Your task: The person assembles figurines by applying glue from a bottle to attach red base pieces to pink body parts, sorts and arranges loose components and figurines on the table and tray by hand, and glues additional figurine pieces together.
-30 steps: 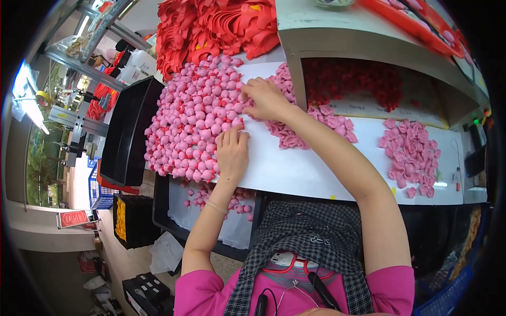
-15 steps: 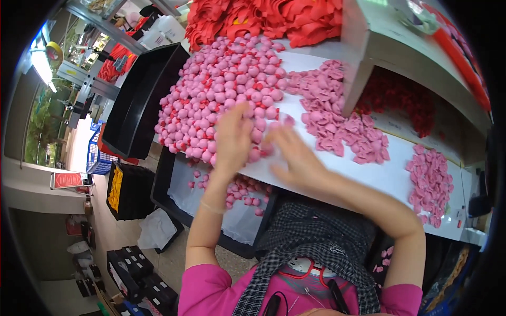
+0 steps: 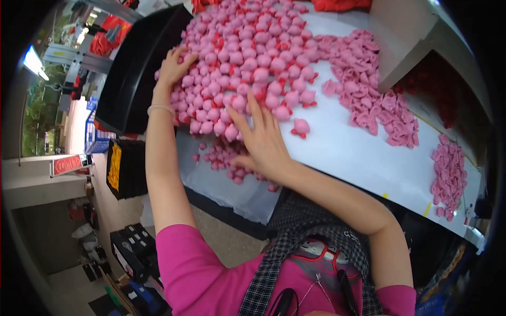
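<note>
Both hands have moved since half a second ago: the left hand (image 3: 176,66) has gone out from the middle of the heap to its far left edge, and the right hand (image 3: 263,139) has slid down to the near rim. Largest first, the white-topped table (image 3: 358,158) carries a broad heap of small round pink pieces with red bits (image 3: 253,58), with a looser spread of flat pink pieces (image 3: 369,95) to its right; a black tray (image 3: 132,68) stands off the table's left end. A white sheet (image 3: 221,181) hangs below the near edge, with a few pink pieces (image 3: 226,158) on it. One lone pink piece (image 3: 301,126) sits apart from the heap. Left fingers are spread wide over the heap's edge, holding nothing; right fingers are splayed flat, tips touching the nearest pieces. By my judgement, the step is corralling the heap from two sides; the next move calls for a level, inward sweep so none roll off.
</note>
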The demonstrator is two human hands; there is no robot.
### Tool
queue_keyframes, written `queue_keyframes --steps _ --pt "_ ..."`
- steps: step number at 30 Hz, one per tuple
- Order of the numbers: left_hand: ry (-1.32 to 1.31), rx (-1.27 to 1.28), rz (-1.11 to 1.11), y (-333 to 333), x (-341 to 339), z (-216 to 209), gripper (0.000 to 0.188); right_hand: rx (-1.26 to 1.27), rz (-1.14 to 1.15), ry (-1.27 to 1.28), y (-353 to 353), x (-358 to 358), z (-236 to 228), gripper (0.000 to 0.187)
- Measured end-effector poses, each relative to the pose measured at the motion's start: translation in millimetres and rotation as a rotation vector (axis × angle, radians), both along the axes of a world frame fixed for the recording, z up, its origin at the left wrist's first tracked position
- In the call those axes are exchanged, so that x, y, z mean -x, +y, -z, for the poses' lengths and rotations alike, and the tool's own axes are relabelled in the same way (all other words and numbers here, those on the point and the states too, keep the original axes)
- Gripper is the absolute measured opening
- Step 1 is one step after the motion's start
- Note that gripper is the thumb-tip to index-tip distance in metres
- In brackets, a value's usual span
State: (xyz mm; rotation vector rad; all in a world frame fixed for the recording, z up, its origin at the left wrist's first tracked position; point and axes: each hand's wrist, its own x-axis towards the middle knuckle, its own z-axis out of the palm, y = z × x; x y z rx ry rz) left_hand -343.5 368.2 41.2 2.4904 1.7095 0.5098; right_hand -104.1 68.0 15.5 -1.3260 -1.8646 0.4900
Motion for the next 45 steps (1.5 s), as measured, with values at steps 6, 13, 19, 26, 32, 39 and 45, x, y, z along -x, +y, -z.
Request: queue_keyframes --steps 6,13,19,26,32,39,45 --pt "-0.175 -0.120 0.162 -58 21 8 0.042 -0.152 -0.026 0.082 70 32 20 0.113" --pt "-0.413 0.052 0.240 -126 40 10 0.024 -0.258 -0.333 0.093 98 44 29 0.079" --pt "-0.582 0.071 0.074 -188 54 27 0.019 -0.259 -0.431 0.160 90 55 29 0.056" --pt "-0.721 0.354 -0.026 -243 73 49 0.011 -0.353 -0.512 0.062 58 87 30 0.048" --pt "-0.454 -0.073 -0.171 -177 46 0 0.027 -0.239 -0.464 0.055 53 68 14 0.026" --pt "-0.230 -0.206 0.267 80 -53 -10 0.039 -0.195 -0.403 -0.089 81 17 -18 0.031" --pt "-0.162 -0.043 0.271 200 -112 2 0.039 -0.332 -0.092 0.040 140 -25 -51 0.034"
